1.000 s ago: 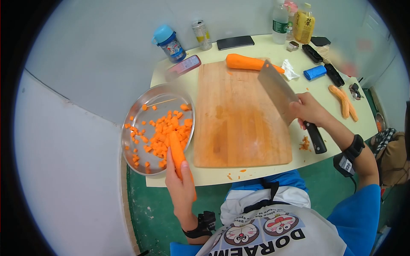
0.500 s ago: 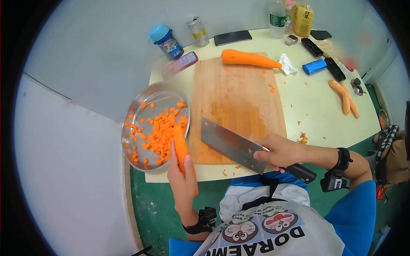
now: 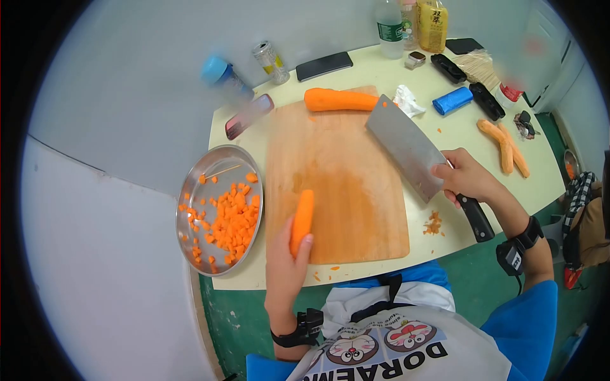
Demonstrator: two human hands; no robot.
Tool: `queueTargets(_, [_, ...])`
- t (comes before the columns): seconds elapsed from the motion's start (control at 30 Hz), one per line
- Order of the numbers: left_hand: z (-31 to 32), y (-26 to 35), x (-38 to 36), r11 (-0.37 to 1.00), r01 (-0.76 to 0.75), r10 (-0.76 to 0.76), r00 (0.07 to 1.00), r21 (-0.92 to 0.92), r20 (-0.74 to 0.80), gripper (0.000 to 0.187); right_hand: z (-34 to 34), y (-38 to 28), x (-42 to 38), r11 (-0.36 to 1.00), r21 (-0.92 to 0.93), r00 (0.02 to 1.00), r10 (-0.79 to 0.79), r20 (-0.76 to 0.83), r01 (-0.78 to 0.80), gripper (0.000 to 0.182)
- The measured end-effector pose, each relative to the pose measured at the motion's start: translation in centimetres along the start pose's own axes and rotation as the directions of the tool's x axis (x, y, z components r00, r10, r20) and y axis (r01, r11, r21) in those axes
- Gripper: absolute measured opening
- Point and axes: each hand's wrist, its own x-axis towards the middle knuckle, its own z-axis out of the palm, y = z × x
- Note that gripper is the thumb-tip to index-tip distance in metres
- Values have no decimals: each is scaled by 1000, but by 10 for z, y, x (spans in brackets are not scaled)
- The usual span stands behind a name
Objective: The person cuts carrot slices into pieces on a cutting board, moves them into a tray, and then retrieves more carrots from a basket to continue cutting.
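Observation:
My left hand [image 3: 286,260] is closed round a peeled carrot [image 3: 304,219], above the lower left of the wooden cutting board [image 3: 337,159]. My right hand [image 3: 467,174] grips the cleaver [image 3: 406,147] by its black handle. The blade is over the board's right edge, its tip near the thin end of a large carrot [image 3: 340,100] lying along the board's top. To the left of the board stands a round metal plate [image 3: 185,254] with many diced carrot pieces [image 3: 232,222] and a thin stick in it.
Along the back are a blue-capped bottle [image 3: 222,76], a can [image 3: 271,62], phones [image 3: 324,65] and drink bottles [image 3: 433,25]. A crumpled tissue [image 3: 408,101], a blue roll [image 3: 452,100], black cases and two carrots [image 3: 497,146] lie right; scraps [image 3: 433,223] lie near the cleaver.
My left hand has brought the carrot right, from the plate's edge to over the board. My right hand has lifted the cleaver up and right, off the lower board. The view has shifted slightly.

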Motion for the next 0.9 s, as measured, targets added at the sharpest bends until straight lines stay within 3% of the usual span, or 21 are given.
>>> queueTargets(0.1, [14,11,12,992,-89,84,995,87,59,39,-5,-5,-9,999,26,999,-39,7,39,23])
queueTargets(0.3, [22,26,27,956,-100,65,989,275,134,43,10,-7,-13,987,-87,990,-138,3,138,21])
queueTargets(0.4, [30,13,27,942,-154,108,980,298,165,43,21,-7,-16,892,-302,939,-343,31,336,25])
queueTargets(0.5, [37,-1,22,913,-306,282,951,269,126,44,34,-18,-26,899,-366,971,-227,78,240,20])
queueTargets(0.53, [52,-17,19,943,-253,251,967,216,39,47,38,-5,-18,817,-473,938,-341,66,330,17])
queueTargets(0.57, [52,-13,22,949,-127,76,980,290,183,49,45,15,-7,805,-406,884,-468,16,433,21])
queueTargets(0.6, [57,-17,20,941,-234,230,972,243,47,49,40,31,5,798,-447,899,-437,30,403,18])
queueTargets(0.63, [56,-15,24,945,-190,159,978,265,134,49,32,42,17,622,-550,781,-618,92,557,16])
queueTargets(0.67, [54,-11,28,941,-147,95,979,305,180,49,32,21,11,699,-475,831,-538,144,534,26])
queueTargets(0.7, [60,-17,26,930,-168,135,983,327,122,48,31,21,15,720,-494,865,-473,164,487,24])
queueTargets(0.77, [59,-14,25,917,-192,183,981,349,59,47,27,18,22,659,-513,827,-512,230,551,25])
queueTargets(0.83, [58,-10,25,912,-203,179,979,356,102,45,25,13,24,629,-548,825,-512,241,551,26])
queueTargets(0.9, [57,-9,25,917,-200,172,979,344,111,43,28,0,16,688,-554,882,-401,247,468,26])
